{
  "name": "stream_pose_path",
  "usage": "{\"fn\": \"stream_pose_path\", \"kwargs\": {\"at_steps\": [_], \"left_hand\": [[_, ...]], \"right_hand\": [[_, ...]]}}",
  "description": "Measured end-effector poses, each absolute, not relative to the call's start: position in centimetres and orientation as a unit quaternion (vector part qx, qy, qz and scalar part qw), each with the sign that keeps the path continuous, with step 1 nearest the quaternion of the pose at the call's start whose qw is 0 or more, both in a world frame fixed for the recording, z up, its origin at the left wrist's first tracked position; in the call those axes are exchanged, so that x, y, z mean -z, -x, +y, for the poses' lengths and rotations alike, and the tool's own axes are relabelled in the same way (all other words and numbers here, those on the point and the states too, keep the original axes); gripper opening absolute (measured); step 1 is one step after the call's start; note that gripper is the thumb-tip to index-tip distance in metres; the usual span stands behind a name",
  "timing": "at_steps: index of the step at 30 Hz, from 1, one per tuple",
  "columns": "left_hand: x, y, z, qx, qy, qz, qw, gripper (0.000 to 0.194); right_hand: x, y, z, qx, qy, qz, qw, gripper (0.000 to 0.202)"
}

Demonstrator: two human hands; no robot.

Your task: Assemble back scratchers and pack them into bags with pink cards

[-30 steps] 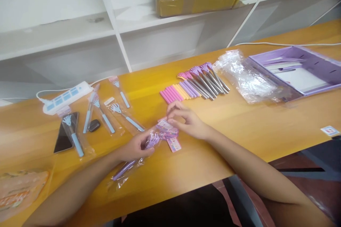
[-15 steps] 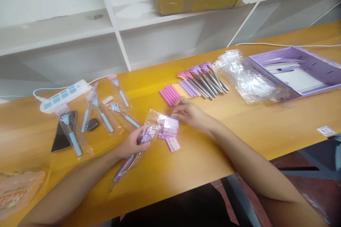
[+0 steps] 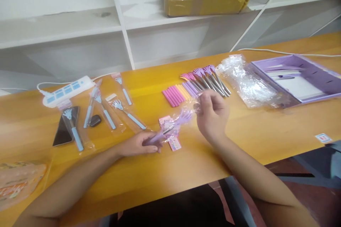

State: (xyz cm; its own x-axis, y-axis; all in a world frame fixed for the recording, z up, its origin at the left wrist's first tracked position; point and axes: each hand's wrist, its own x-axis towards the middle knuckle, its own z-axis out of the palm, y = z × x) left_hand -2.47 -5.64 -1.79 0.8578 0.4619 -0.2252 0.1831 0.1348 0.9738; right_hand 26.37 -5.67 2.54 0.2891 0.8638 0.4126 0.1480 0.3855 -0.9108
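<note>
My left hand (image 3: 142,144) is closed around the handle of a purple back scratcher (image 3: 183,117) inside a clear plastic bag. Its hand-shaped head points up and to the right. With fingers pinched, my right hand (image 3: 213,113) grips the end of the clear bag (image 3: 195,103) beyond the head. Beneath the bagged scratcher lie several small printed cards (image 3: 175,143), partly covered by it. Behind them are rows of pink, yellow and purple handle tubes (image 3: 174,95) and a pile of back scratchers with metal rods (image 3: 210,81).
Bagged blue back scratchers (image 3: 106,113) lie at left, near a power strip (image 3: 69,91), a phone (image 3: 62,131) and a small black case (image 3: 95,120). Clear bags (image 3: 247,85) are heaped beside a purple box (image 3: 306,95). A taped carton (image 3: 207,0) sits on the shelf.
My right hand has moved from beside the cards to the bag's end, gripping it. The purple scratcher has swung up and right over the cards, and my left hand now holds its handle.
</note>
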Motion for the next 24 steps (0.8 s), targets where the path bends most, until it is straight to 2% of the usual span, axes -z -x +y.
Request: {"fn": "stream_pose_path", "kwargs": {"at_steps": [3, 5, 7, 11, 14, 16, 18, 21, 24], "left_hand": [[1.8, 2.4, -5.6, -0.104, -0.618, 0.237, 0.742, 0.049], [1.7, 2.2, -5.7, -0.108, -0.606, 0.238, 0.751, 0.049], [1.7, 2.2, -5.7, -0.104, -0.608, 0.245, 0.748, 0.047], [1.4, 2.1, -5.7, -0.100, -0.628, 0.264, 0.725, 0.043], [1.1, 1.9, -5.7, -0.112, -0.646, 0.274, 0.704, 0.043], [0.8, 1.8, -5.8, -0.113, -0.660, 0.283, 0.687, 0.042], [0.6, 1.7, -5.9, -0.107, -0.675, 0.292, 0.669, 0.043], [0.5, 1.7, -6.1, -0.112, -0.687, 0.287, 0.658, 0.043], [0.9, 1.9, -6.1, -0.124, -0.664, 0.270, 0.686, 0.042]], "right_hand": [[-3.8, -28.2, -5.0, -0.237, 0.471, -0.539, 0.657, 0.028], [-4.1, -29.2, -4.4, -0.179, 0.454, -0.509, 0.709, 0.029], [-4.1, -29.8, -3.9, -0.184, 0.433, -0.486, 0.736, 0.027], [-3.4, -29.4, -3.7, -0.352, 0.389, -0.566, 0.636, 0.035], [-3.4, -28.4, -4.1, -0.391, 0.369, -0.618, 0.574, 0.038], [-4.1, -28.4, -4.1, -0.359, 0.385, -0.596, 0.606, 0.040], [-5.8, -30.0, -3.4, -0.311, 0.395, -0.533, 0.681, 0.036], [-9.8, -35.8, -0.6, -0.262, 0.377, -0.449, 0.767, 0.026], [-13.4, -43.6, 3.6, -0.226, 0.448, -0.431, 0.750, 0.022]]}}
